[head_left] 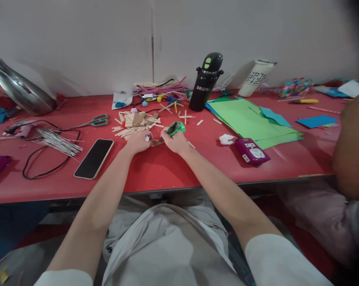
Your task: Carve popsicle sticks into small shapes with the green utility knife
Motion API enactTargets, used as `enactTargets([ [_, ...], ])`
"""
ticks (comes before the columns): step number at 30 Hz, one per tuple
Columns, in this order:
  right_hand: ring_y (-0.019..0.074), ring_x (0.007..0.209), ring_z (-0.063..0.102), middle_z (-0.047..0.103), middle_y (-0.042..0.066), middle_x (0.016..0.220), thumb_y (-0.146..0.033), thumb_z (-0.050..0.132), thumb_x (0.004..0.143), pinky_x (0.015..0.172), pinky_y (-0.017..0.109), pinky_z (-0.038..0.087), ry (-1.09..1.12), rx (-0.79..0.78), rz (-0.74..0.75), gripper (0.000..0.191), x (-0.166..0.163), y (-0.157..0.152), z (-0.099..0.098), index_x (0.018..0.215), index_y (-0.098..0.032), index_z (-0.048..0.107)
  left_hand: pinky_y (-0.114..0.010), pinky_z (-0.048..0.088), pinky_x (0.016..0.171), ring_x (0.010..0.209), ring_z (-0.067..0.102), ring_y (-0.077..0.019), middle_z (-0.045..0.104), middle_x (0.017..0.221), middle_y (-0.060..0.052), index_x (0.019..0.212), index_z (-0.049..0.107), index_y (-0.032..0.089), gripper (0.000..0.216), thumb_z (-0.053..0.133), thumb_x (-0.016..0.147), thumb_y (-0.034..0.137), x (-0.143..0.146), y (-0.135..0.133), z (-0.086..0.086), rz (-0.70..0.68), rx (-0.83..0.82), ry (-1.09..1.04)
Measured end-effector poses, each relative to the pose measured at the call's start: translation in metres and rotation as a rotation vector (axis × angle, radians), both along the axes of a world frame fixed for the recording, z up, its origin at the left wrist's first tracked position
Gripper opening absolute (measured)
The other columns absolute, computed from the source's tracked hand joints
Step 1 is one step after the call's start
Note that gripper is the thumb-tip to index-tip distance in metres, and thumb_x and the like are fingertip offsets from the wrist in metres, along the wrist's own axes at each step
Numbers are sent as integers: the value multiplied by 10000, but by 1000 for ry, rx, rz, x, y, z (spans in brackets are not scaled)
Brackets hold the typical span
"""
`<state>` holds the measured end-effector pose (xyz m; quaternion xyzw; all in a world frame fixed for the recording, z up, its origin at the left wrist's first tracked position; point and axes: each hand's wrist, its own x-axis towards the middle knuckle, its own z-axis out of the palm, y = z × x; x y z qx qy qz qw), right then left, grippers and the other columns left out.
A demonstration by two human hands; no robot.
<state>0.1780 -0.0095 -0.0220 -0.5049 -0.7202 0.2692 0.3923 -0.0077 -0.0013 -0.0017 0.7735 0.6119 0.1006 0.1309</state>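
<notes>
Both my hands rest close together on the red table [155, 171]. My right hand [173, 141] is closed around green-handled scissors [175, 128], whose blades point left toward my other hand. My left hand [140, 141] is closed in a pinch on a small wooden stick piece [154, 143] that meets the scissor blades. Just beyond my hands lies a pile of wooden craft sticks [135, 121] with a small stick-built block on top.
A phone [94, 158] lies left of my hands beside a black cable [45, 159] and silver wires [58, 143]. Grey scissors [94, 121], a black bottle [206, 81], green paper sheets [250, 119], a purple power strip [252, 151] and crumpled tissue [226, 139] surround them. Another person's arm [352, 151] is at right.
</notes>
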Motion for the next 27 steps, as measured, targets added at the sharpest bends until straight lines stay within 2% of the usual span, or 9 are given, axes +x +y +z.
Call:
enactTargets([
  [5,177,511,531,492,-6,497,-327,343,930,564,296,463,101,-92,13,329,8,7,-2,676,-230,529,-338,486,795,981,685,-258,767,992,-52,886,743,244,284,669,839,514,-1,1,-2,-9,6,-17],
  [7,182,553,554,509,-3,516,-337,373,931,613,301,484,115,-80,32,319,10,5,-2,670,-233,525,-338,486,798,981,684,-257,767,991,-53,885,741,240,279,675,837,507,-1,1,-2,-5,4,-20],
  [11,217,783,618,602,21,649,-392,515,909,786,319,502,101,-25,75,258,9,0,-1,704,-240,556,-348,490,811,989,681,-264,767,1033,-71,912,743,231,313,678,837,528,0,1,-1,6,-11,-13],
  [13,228,838,619,620,28,691,-398,551,895,818,326,497,92,-15,84,234,9,-1,-1,723,-241,568,-352,494,812,986,682,-266,768,1044,-74,922,745,232,338,677,835,551,0,1,-1,18,-23,-11],
  [20,201,643,580,546,13,611,-368,374,950,714,332,491,91,-40,61,310,10,2,-2,711,-238,523,-338,499,849,1027,683,-261,771,1040,-58,941,760,246,240,658,856,446,2,1,-1,24,7,14],
  [24,224,779,613,604,36,712,-385,462,928,802,340,471,49,5,55,257,6,-6,0,727,-240,531,-352,499,842,1049,678,-280,769,1079,-83,958,752,234,336,586,903,520,1,3,-2,36,11,28],
  [27,241,823,613,592,35,704,-393,510,911,814,345,457,26,24,45,228,2,-9,0,741,-242,538,-349,496,833,1050,678,-278,769,1093,-82,966,746,234,340,572,913,521,1,4,-3,41,11,33],
])
